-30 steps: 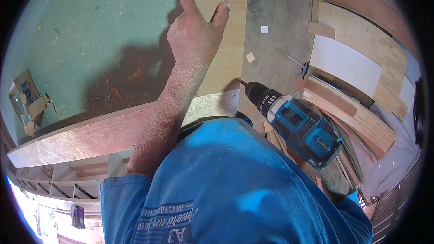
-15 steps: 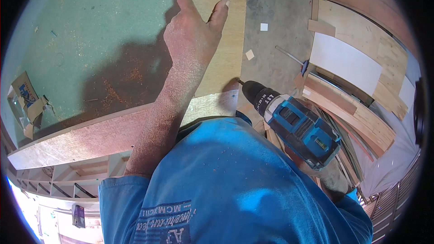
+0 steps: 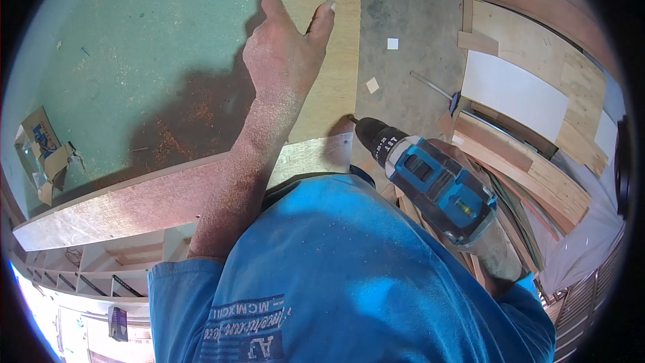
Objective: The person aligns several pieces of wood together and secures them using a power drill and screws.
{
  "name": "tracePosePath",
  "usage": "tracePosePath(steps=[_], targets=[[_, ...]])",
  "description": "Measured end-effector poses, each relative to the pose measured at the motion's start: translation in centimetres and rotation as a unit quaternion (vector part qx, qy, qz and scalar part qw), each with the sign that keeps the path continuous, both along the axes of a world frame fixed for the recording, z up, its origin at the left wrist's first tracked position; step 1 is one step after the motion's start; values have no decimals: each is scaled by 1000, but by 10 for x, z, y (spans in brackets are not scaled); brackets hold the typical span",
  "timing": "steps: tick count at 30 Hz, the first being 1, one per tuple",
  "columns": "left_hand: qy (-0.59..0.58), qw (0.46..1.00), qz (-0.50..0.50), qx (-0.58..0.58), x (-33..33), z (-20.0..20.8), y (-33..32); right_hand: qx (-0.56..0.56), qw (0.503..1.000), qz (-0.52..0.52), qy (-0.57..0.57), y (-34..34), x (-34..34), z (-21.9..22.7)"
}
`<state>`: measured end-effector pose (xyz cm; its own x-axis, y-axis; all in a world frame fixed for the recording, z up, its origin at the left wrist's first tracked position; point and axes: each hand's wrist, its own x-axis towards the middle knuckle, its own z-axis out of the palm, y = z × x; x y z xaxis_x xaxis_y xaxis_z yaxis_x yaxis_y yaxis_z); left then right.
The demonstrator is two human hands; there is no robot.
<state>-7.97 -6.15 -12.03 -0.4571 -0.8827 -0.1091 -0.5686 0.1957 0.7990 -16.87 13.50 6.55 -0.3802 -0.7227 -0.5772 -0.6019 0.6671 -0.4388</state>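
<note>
Light decent; dark, soft-edged shadow on the dusty green flat surface (image 3: 148,47), bright patches on the blue short-sleeved shirt (image 3: 329,235). Lower left blown out. Fisheye bends edges, corners black; centre sharp.

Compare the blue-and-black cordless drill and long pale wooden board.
The blue-and-black cordless drill is bulky and tapered; the long pale wooden board is flat. The drill slants toward the picture's upper left; the board runs up the picture. The right grip holds the drill; the left grip lies over the board's left edge.
</note>
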Motion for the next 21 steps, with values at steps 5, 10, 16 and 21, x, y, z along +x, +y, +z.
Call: tracePosePath(steps=[5,10,16,21], targets=[[-28,999,13,14,4,3,-4,15,999,41,-32,-9,-7,34],[-73,997,10,33,0,17,-2,31,996,80,-19,-4,-14,43],[-90,996,12,21,-3,11,-2,-123,982,133,-50,9,-39,47],[-128,992,15,2,-3,33,4,-176,962,-157,-140,58,-74,56]])
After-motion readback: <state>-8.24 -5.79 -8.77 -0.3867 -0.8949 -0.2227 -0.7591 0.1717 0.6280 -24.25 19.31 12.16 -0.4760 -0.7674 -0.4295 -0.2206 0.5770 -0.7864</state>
